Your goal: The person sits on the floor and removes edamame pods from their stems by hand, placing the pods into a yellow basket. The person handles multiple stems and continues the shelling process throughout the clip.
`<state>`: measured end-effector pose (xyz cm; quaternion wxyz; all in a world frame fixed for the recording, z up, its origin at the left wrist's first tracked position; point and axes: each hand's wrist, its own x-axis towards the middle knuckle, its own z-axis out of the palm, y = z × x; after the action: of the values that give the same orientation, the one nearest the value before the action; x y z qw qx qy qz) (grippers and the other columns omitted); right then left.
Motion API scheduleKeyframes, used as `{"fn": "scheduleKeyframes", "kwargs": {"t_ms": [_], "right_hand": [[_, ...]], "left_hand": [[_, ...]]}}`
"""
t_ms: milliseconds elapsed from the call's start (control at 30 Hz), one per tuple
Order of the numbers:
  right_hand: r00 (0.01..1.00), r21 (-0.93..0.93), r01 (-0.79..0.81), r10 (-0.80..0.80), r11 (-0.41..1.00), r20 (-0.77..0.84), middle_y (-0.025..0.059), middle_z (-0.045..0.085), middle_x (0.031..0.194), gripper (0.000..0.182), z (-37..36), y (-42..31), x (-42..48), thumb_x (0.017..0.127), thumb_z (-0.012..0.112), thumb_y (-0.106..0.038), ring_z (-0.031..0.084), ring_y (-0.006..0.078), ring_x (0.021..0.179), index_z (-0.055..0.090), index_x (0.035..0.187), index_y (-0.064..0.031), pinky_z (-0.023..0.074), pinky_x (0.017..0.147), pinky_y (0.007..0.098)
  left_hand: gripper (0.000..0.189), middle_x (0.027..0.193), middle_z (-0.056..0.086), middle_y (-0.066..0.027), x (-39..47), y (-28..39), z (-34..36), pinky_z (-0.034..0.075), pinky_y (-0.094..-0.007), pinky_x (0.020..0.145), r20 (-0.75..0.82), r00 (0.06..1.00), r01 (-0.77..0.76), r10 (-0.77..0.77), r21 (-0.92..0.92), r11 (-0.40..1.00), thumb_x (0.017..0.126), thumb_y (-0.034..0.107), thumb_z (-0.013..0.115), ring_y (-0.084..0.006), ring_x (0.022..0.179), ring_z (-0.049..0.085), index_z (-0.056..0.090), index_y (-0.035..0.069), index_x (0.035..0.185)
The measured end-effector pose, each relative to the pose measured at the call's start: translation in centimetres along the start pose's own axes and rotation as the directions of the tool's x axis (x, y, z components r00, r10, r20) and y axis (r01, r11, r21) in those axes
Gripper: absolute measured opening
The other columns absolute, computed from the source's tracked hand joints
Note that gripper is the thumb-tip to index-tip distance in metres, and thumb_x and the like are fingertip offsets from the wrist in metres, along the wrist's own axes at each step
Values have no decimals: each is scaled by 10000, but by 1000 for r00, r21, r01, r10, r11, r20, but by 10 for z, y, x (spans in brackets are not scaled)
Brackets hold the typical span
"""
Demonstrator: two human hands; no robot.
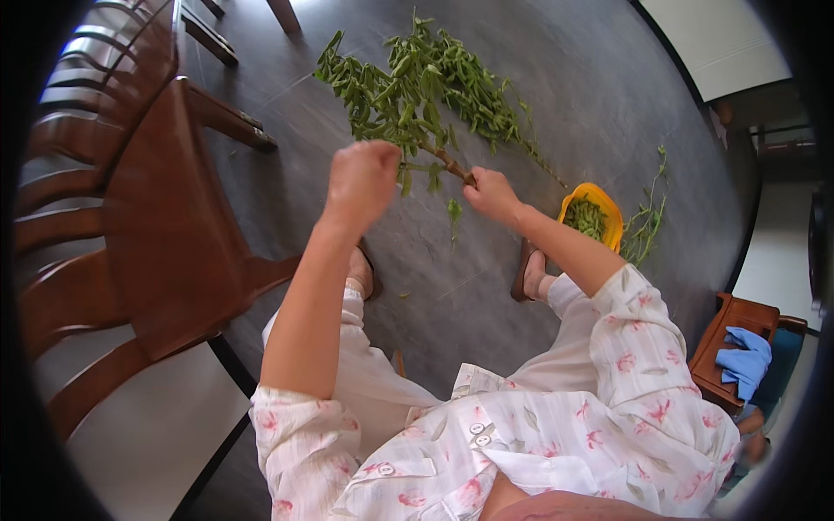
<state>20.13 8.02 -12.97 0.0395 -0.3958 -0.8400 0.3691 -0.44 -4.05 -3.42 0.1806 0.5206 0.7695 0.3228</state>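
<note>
My right hand (493,193) grips the thick brown lower end of a cut bean plant stalk (448,159). From that stalk green pods hang in dense clusters (404,91), pointing away from me. My left hand (362,179), slightly blurred, is curled into a fist against the near left side of the pods; whether anything is inside its fingers is hidden. Beyond, another pod-laden bean plant (482,104) lies on the floor, its thin stem reaching toward a yellow plastic basket (614,218). Loose green pods (586,216) fill part of that basket, beside my right foot.
Stripped green stems (645,225) lie right of the basket. A small leafy sprig (454,215) rests on the grey floor (456,286) between my feet. Wooden slatted chairs (169,215) stand close on the left. At far right, a blue cloth (744,361) lies on wooden furniture (723,345).
</note>
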Motion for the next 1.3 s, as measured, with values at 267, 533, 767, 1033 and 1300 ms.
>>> {"fn": "scheduleKeyframes", "kwargs": {"t_ms": [267,533,767,1033,1300], "right_hand": [[983,-104,149,-158,983,-90,186,585,730,204,-33,-76,-80,796,588,-182,563,380,705,522,910,-26,438,600,417],[969,-138,194,-212,971,-126,123,620,753,313,-14,-79,-83,803,606,-259,597,303,654,509,1014,-51,465,598,387],[954,318,169,-74,933,-290,73,638,810,355,-52,-87,-39,733,688,-279,605,176,674,613,978,-35,472,602,299],[942,226,47,32,973,-334,127,619,674,319,-42,-85,-19,732,646,-321,602,243,616,635,767,-4,460,591,368],[969,489,106,22,866,-248,101,607,633,294,-46,-93,-33,714,681,-269,556,180,552,607,721,16,416,519,315]], "left_hand": [[251,750,624,-82,29,-33,-32,394,-240,412,116,810,440,-574,-768,466,826,153,587,-116,502,535,600,-39,988],[133,649,539,-57,42,-42,-26,294,-256,379,131,784,369,-607,-884,286,722,60,661,-113,463,447,570,-2,796],[151,629,529,-42,41,-2,-10,323,-268,423,71,827,417,-557,-742,525,683,42,661,-123,512,470,565,-5,790],[203,727,596,-37,48,32,10,361,-227,443,53,898,322,-436,-754,573,706,101,663,-85,544,493,600,-8,866],[263,737,633,-95,58,4,46,467,-312,592,-2,891,332,-454,-679,655,666,112,691,-179,643,599,634,-71,846]]}}
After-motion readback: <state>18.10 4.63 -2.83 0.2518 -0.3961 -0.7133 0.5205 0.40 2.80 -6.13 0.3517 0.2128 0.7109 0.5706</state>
